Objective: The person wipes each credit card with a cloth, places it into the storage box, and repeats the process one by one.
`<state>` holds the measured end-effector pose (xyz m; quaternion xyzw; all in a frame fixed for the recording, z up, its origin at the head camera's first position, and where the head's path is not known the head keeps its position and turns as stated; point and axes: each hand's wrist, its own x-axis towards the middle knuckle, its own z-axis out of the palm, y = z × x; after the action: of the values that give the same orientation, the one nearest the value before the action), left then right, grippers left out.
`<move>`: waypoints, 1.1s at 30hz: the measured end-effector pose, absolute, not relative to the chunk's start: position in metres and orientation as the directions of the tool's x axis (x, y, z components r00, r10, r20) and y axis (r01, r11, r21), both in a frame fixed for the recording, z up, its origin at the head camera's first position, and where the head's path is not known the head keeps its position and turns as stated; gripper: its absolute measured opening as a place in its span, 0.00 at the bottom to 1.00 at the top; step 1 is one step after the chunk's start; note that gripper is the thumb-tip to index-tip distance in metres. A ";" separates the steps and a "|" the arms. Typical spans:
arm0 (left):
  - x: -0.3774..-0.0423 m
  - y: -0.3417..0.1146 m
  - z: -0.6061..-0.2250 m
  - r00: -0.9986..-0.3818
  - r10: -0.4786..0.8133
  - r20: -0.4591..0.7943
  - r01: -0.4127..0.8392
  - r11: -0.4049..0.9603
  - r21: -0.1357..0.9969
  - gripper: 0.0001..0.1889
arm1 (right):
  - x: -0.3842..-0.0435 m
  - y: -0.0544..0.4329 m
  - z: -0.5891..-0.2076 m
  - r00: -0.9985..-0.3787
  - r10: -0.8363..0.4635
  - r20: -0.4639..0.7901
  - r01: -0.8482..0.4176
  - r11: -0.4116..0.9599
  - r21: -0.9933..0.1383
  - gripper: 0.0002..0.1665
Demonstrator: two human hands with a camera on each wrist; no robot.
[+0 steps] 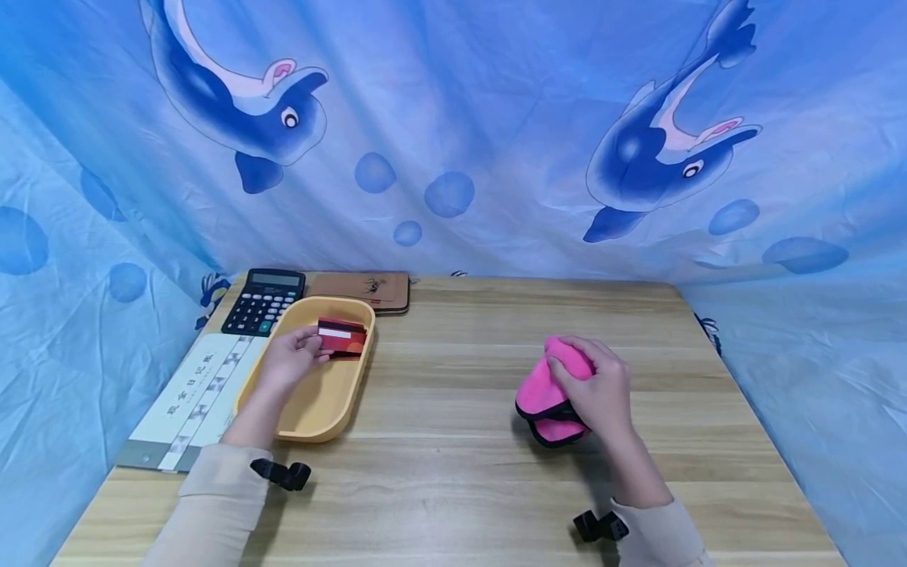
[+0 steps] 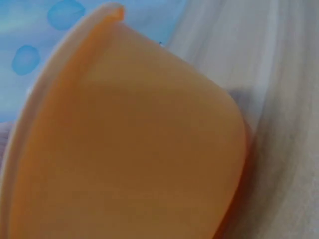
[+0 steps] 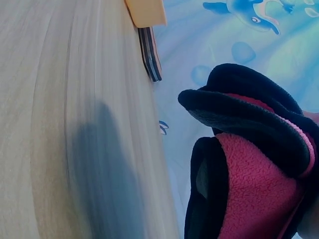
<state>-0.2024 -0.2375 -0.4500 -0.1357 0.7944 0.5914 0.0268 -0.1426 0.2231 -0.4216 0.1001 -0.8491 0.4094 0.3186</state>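
In the head view my left hand (image 1: 289, 361) reaches into a yellow oblong tray (image 1: 322, 431) and pinches the left edge of a red bank card (image 1: 342, 337) at the tray's far end. The card has a dark stripe and a white strip. The left wrist view shows only the tray's outer wall (image 2: 129, 129); the hand is hidden there. To the right, my right hand (image 1: 602, 386) grips a soft pink pouch-like item (image 1: 542, 390) with black edging, held over the table. Close up in the right wrist view, its fleecy pink surface (image 3: 259, 184) shows between thick black borders.
A black calculator (image 1: 264, 301) and a brown notebook-like wallet (image 1: 361, 290) lie behind the tray. Left of it is a pale booklet (image 1: 191, 394) with a patterned strip. The wooden table (image 1: 439, 472) ends at blue dolphin-print curtains (image 1: 489, 94).
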 end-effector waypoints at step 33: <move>-0.182 -0.197 -0.421 -0.993 -0.057 0.098 0.015 0.791 0.611 0.27 | -0.171 0.270 -0.432 -0.937 0.073 0.342 -0.146 0.807 -0.572 0.22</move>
<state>-0.1818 -0.1968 -0.4209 -0.0113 0.9447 0.3229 -0.0559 -0.1711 0.2702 -0.4324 0.0195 -0.9340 0.3100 0.1767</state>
